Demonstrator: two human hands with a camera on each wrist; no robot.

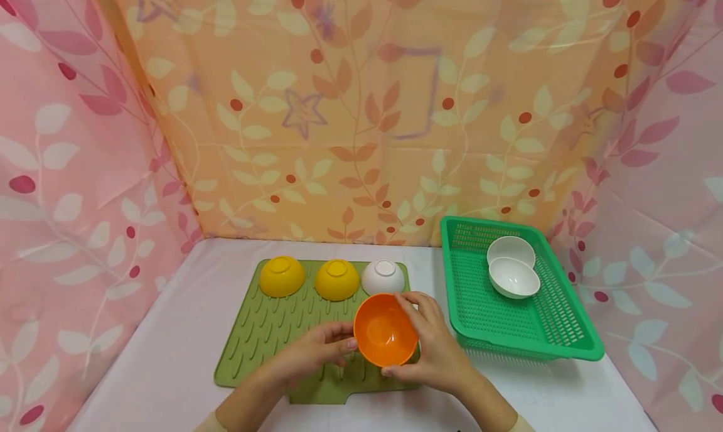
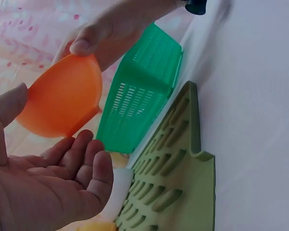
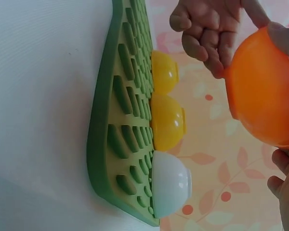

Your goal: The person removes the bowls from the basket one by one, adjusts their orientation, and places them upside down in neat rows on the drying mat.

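Note:
An orange bowl [image 1: 386, 330] is held up over the front right of a green drying mat [image 1: 271, 338], its hollow facing the head camera. My right hand [image 1: 437, 347] grips its right side, fingers at the upper rim and thumb at the lower edge. On the other side my left hand [image 1: 316, 351] holds it, the thumb at the rim; in the left wrist view the left fingertips [image 2: 84, 139] reach the bowl's base. Along the mat's back edge, two yellow bowls [image 1: 282, 276] [image 1: 337, 280] and a white bowl [image 1: 384, 277] lie upside down.
To the right of the mat stands a green perforated basket [image 1: 469, 294]. Inside it two white bowls [image 1: 514, 278] [image 1: 511, 250] lean together, partly overlapping. A white cloth [image 1: 169, 350] covers the table, and patterned curtains [image 1: 361, 105] hang behind it and on both sides.

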